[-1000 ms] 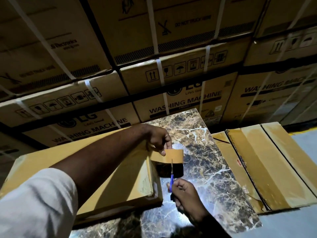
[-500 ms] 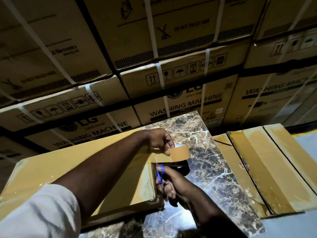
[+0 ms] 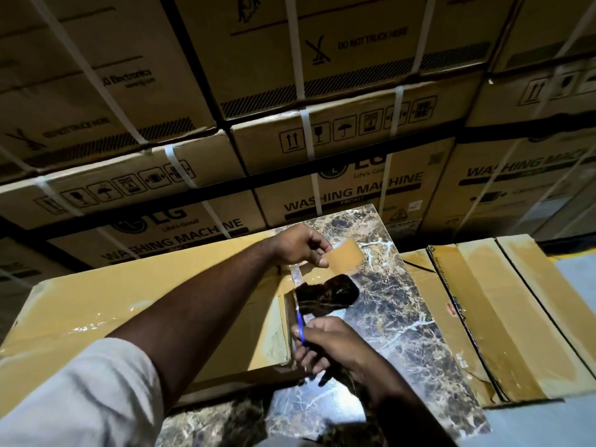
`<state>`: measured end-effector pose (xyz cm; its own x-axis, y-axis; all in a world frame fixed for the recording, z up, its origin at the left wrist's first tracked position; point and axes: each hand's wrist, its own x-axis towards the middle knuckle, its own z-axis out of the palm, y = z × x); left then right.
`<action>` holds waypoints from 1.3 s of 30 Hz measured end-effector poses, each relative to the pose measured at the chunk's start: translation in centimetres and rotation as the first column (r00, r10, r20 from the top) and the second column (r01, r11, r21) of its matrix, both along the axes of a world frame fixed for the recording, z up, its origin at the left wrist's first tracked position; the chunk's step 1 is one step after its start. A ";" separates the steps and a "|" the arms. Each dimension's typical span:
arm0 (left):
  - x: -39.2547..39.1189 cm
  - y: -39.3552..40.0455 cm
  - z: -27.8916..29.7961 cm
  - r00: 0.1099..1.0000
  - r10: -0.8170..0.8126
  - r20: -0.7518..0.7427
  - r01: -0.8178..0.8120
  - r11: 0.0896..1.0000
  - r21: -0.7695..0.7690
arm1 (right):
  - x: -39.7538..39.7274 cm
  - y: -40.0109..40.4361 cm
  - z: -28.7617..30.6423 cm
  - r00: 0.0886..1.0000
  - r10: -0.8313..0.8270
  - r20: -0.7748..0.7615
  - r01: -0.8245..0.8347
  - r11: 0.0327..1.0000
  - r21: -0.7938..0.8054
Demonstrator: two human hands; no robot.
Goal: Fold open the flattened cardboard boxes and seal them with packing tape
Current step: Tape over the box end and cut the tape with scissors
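Note:
A brown cardboard box (image 3: 129, 304) lies on the marble table (image 3: 406, 317), glossy tape along its top. Above the box's right end, my left hand (image 3: 298, 248) grips a roll of brown packing tape (image 3: 345, 261). A short strip runs from the roll down to the box's end. Below it, my right hand (image 3: 335, 348) holds blue-handled scissors (image 3: 300, 327) close against the box's right end, blades pointing up toward the strip. Whether the strip is cut cannot be told. The roll's dark shadow falls on the marble.
Taped brown cardboard boxes (image 3: 503, 317) lie to the right of the table, overlapping its edge. Strapped washing-machine cartons (image 3: 338, 195) form a wall just behind the table. Grey floor (image 3: 577, 285) shows at the far right.
My right hand has carried the scissors left, from over the marble to the tape strip at the box's end. My left hand has tilted the roll and raised it a little.

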<state>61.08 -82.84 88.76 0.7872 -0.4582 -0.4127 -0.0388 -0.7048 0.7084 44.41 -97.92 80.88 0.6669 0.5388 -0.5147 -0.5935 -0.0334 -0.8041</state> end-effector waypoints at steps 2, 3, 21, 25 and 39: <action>-0.4 0.0 0.0 0.998 0.037 0.042 -0.036 0.998 -0.042 | -0.6 -1.5 -1.7 0.979 -0.203 0.018 0.203 0.968 -0.145; -0.7 0.0 0.0 0.995 0.055 0.078 -0.050 0.997 -0.054 | -0.9 -2.4 -3.0 0.964 -0.249 0.087 0.264 0.928 -0.265; -9.2 4.4 3.2 0.676 0.652 0.343 -0.440 0.731 -0.522 | 2.4 -3.0 -10.3 0.960 0.161 0.229 0.121 0.501 -0.857; -13.0 5.9 2.3 0.562 0.774 0.292 -0.530 0.608 -0.591 | 2.5 -1.9 -6.7 0.922 0.351 0.162 0.021 0.372 -0.928; -15.8 5.6 0.5 0.332 0.938 0.099 -0.621 0.296 -0.726 | 0.9 6.2 2.5 0.697 -0.018 0.717 0.028 1.000 -0.002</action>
<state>45.32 -77.24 89.28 0.8388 0.5288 0.1294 -0.0784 -0.1179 0.9899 45.28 -91.69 83.37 0.8485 0.5157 0.1187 0.1621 -0.0397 -0.9860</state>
